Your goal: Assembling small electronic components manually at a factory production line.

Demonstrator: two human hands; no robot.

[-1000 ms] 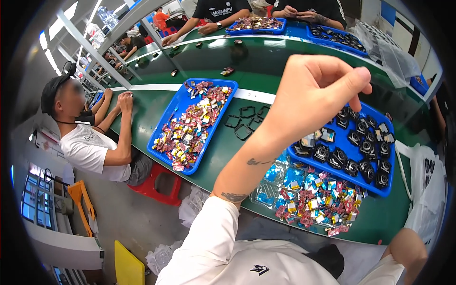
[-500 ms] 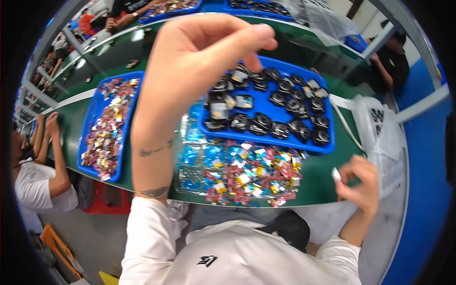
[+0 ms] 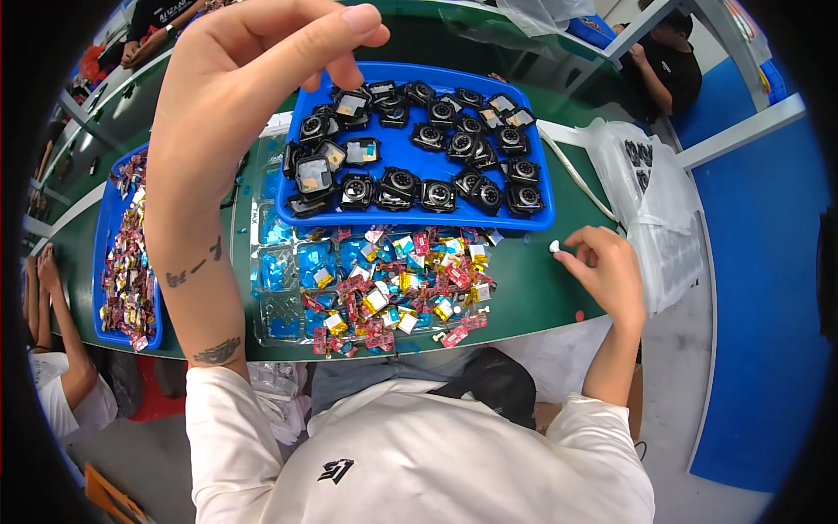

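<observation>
My left hand (image 3: 236, 96) is raised high at the upper left, thumb and fingers pinched together; whatever may be between the fingertips is hidden. My right hand (image 3: 611, 271), over the table's right part, pinches a small white piece (image 3: 554, 248) between thumb and finger. Between the hands lies a heap of small red, white and yellow electronic parts (image 3: 401, 293) on clear plastic trays (image 3: 281, 307), which hold blue pieces. Beyond the heap, a blue tray (image 3: 371, 217) holds many black watch housings (image 3: 438, 194), some with round backs facing up.
Another blue tray (image 3: 103, 325) of similar parts stands at the left. A small red round thing (image 3: 580, 315) lies near the table's front edge. At the right are a translucent plastic bag (image 3: 659, 236) and a white cable (image 3: 576, 175). Other people sit around the table.
The view has shifted, so the tables and trays appear further left. My right hand has moved slightly forward with the white piece. My left hand stays raised and pinched, a little further left.
</observation>
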